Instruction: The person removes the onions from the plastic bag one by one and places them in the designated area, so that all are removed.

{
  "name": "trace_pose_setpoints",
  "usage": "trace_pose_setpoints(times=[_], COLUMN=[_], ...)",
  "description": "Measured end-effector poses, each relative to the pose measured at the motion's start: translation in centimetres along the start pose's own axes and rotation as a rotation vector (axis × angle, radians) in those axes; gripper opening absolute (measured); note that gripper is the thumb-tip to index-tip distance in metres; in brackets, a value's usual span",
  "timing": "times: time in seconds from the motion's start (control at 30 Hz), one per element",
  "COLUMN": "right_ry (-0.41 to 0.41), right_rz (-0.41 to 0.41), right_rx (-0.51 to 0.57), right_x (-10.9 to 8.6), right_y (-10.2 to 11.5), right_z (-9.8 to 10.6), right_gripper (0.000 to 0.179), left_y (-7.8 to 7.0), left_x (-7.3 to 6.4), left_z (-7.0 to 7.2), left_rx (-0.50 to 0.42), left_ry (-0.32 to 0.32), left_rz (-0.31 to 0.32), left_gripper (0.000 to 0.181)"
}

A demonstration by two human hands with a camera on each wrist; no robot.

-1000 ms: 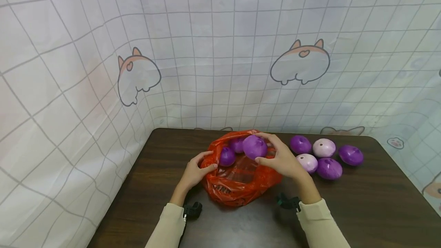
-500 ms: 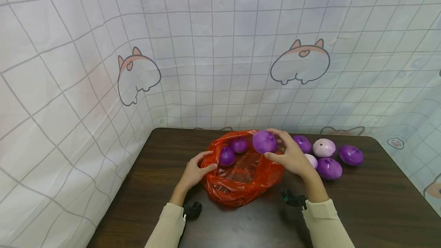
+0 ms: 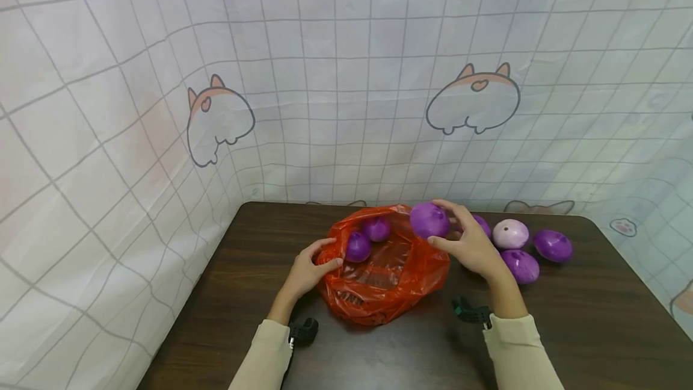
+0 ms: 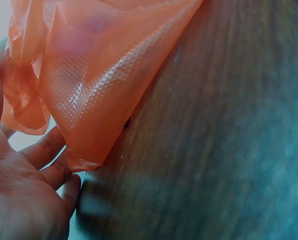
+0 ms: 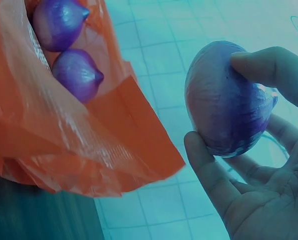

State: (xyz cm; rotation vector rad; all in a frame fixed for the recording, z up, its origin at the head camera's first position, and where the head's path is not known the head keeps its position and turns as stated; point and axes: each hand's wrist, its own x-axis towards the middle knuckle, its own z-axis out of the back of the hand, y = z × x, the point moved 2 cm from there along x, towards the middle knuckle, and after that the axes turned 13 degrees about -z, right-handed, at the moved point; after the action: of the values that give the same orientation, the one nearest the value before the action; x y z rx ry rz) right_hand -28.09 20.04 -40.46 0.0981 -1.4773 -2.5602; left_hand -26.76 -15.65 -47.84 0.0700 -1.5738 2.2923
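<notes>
My right hand [image 3: 472, 247] holds a purple onion [image 3: 429, 220] with thumb and fingers, raised by the right rim of a red plastic bag [image 3: 373, 307]. In the right wrist view the onion [image 5: 216, 102] is pinched by the thumb on top and a finger below, apart from the bag. My left hand [image 3: 305, 271] grips the bag's left rim, holding its mouth wide. Two more purple onions [image 3: 358, 247] lie inside, toward the back left. The left wrist view shows the bag's crumpled side [image 4: 99, 85] against the left hand's fingers.
On the right of the dark wooden table [image 3: 585, 330] sit several onions, among them a purple one [image 3: 552, 246] and a pale pink one [image 3: 511, 234]. The right hand partly hides this group. A checked cloth [image 3: 346, 77] with animal drawings hangs behind the table.
The right hand has carried its onion to the right and slightly away, from over the bag's mouth to its right rim. The left hand stays at the left rim.
</notes>
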Motion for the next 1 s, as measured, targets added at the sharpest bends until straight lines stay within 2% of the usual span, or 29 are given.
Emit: trace_pose_setpoints(times=[0.23,0.47,0.57,0.83,1.0], right_ry=[-0.031,-0.063,-0.084,-0.111,-0.132], right_rz=[-0.012,-0.037,-0.048,-0.073,-0.098], right_rx=[0.014,-0.001,0.002,0.014,-0.018], right_x=[-0.2,-0.3,-0.4,-0.8,-1.4], right_y=[-0.6,-1.2,-1.4,-1.5,-1.4], right_z=[1.1,2.3,2.9,4.0,4.8], right_gripper=[0.074,0.076,0.077,0.078,0.078], left_y=[0.1,3.2,3.8,3.9,3.9], left_x=[0.1,0.8,0.9,0.9,1.0], left_z=[-0.1,-0.6,-0.7,-0.7,-0.7], left_rx=[0.010,-0.006,-0.011,-0.011,-0.010], left_ry=[0.015,-0.030,-0.045,-0.046,-0.040], left_rz=[-0.014,0.004,-0.006,-0.006,0.004], left_gripper=[0.055,0.055,0.054,0.053,0.055])
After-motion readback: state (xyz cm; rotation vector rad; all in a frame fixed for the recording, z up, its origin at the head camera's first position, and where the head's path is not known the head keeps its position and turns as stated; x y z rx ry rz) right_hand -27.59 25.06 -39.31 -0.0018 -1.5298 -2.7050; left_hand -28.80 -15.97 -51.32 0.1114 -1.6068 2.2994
